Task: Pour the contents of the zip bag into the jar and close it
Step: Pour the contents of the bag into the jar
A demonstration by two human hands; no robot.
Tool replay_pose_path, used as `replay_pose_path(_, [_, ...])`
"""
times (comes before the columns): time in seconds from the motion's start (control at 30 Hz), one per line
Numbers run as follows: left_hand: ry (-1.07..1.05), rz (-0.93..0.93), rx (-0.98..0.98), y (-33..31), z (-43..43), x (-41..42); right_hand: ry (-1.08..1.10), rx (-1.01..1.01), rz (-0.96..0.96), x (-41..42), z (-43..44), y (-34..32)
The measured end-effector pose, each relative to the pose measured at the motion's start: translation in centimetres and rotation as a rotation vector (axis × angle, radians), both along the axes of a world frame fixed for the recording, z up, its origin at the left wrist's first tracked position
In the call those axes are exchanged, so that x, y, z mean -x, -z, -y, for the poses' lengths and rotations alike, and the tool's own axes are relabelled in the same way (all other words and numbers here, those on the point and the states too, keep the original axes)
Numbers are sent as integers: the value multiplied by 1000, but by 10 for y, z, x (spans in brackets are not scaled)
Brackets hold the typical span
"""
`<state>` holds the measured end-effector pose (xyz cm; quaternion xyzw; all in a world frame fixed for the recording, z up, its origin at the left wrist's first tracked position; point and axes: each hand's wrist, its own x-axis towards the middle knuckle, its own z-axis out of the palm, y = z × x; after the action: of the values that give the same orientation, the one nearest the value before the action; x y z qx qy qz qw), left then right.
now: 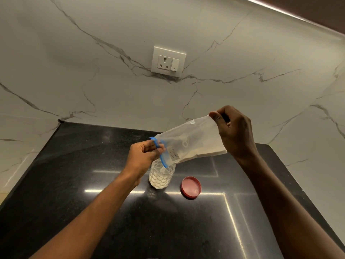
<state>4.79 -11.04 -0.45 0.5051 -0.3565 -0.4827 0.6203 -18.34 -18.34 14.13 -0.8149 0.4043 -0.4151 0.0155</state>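
- Clear plastic zip bag with blue seal strip [188, 144] tipped down to the left, mouth right over the ribbed clear plastic jar [162, 174] so powder drops in.
- Left hand [145, 156] pinched on the blue seal, keeping the mouth open and aimed.
- Right hand [233, 129] pinched on the far bottom edge, raised for slope.
- Round red lid [191, 187] lying off, right of the jar on the black polished worktop [74, 184], ready for closing.
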Motion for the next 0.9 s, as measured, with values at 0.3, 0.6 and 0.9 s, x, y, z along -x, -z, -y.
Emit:
replay_pose_path(0.3, [4, -13, 10, -2, 1, -2, 5, 6, 1, -2, 0, -4])
replay_pose_path(0.6, [-12, -1, 4, -2, 6, -4, 1, 25, 18, -4, 0, -8])
replay_pose_path(0.9, [-10, -4, -2, -2, 7, -4, 3, 9, 5, -5, 0, -9])
